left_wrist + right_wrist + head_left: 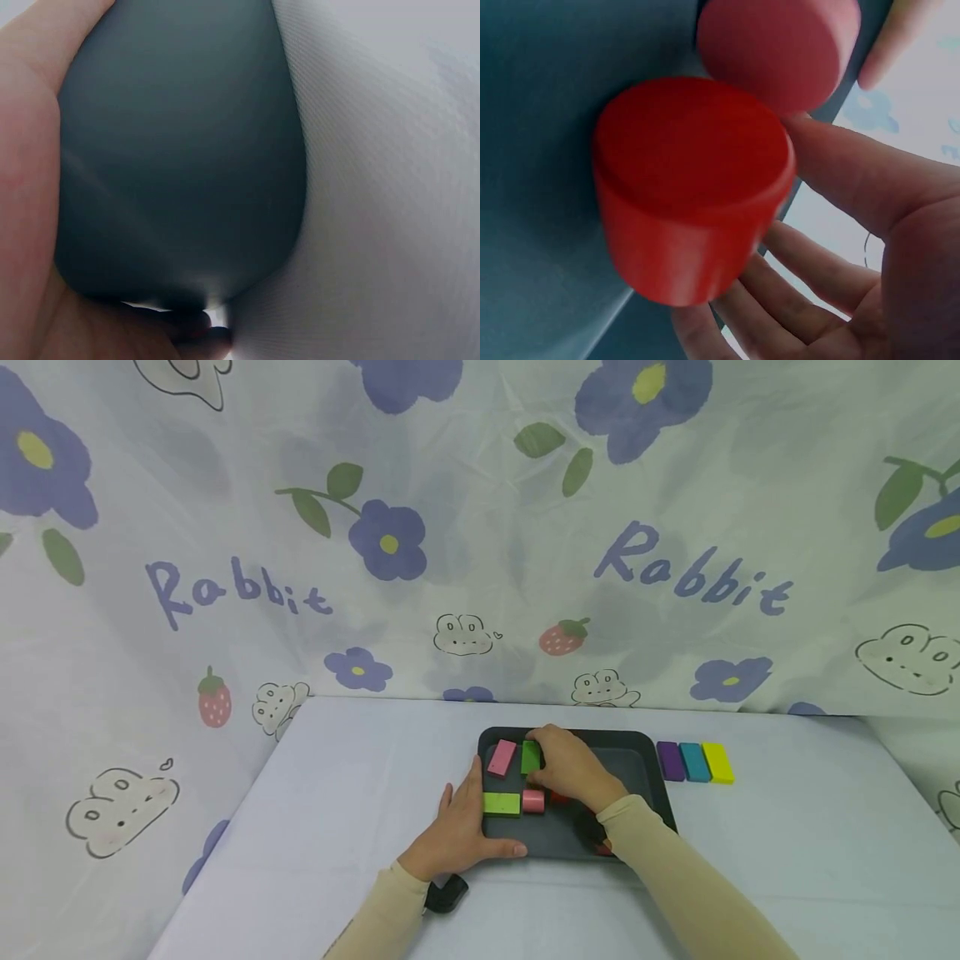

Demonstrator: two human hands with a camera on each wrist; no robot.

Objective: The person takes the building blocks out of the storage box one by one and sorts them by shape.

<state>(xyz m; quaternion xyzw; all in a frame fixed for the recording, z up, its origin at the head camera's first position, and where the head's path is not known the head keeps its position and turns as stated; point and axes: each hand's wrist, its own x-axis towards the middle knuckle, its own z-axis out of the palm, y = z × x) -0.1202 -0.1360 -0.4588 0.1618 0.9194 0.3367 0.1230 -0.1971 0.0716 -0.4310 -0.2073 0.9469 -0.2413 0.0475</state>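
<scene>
My left hand [461,831] lies along the left wall of a dark tray [630,764], fingers straight, thumb across its front left corner. In the left wrist view the tray's dark side [184,165] fills the space beside the thumb. Over the tray's back left part, my right hand [573,767] pinches a green block [530,757] between thumb and fingers. Left of it lies a pink block [502,758]. Nearer the front are a light green block [501,804] and a pink cylinder [532,801]. A red cylinder [690,150] stands close by the right hand.
Purple [671,762], blue [694,762] and yellow blocks [717,763] lie in a row on the white table [787,835], just right of the tray. Something orange-red [603,850] shows by the tray's front, partly behind the right wrist. A patterned curtain [480,568] hangs behind.
</scene>
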